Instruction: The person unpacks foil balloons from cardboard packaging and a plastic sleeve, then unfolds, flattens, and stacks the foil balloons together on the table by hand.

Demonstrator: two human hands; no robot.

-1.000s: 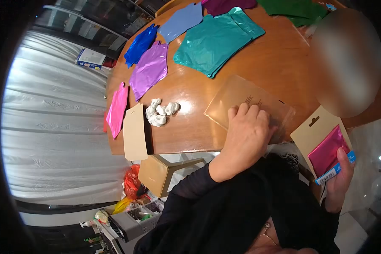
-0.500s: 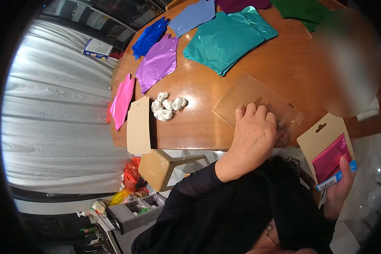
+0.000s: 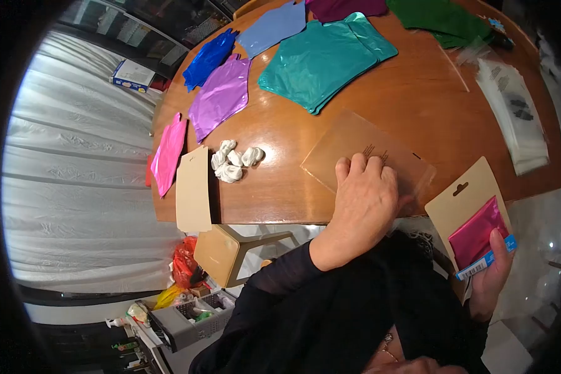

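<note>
My left hand lies over a clear plastic bag at the table's near edge. Its fingers are curled down on the printed bag, and the thumb is hidden. In my right hand, off the table's edge to the right, is a beige backing card with a hang hole. On that card sits a folded shiny pink foil piece with a blue barcode label along its lower edge. My right thumb presses over the label, with the other fingers behind the card.
Foil pieces lie around the wooden table: teal, purple, blue, pink and green. White crumpled bundles sit beside a beige card. Clear bags are stacked at right. A stool stands below.
The view has shifted slightly, moving most things left. A blurred oval at the right is gone, and the stack of clear bags now shows there. Both hands keep nearly the same pose.
</note>
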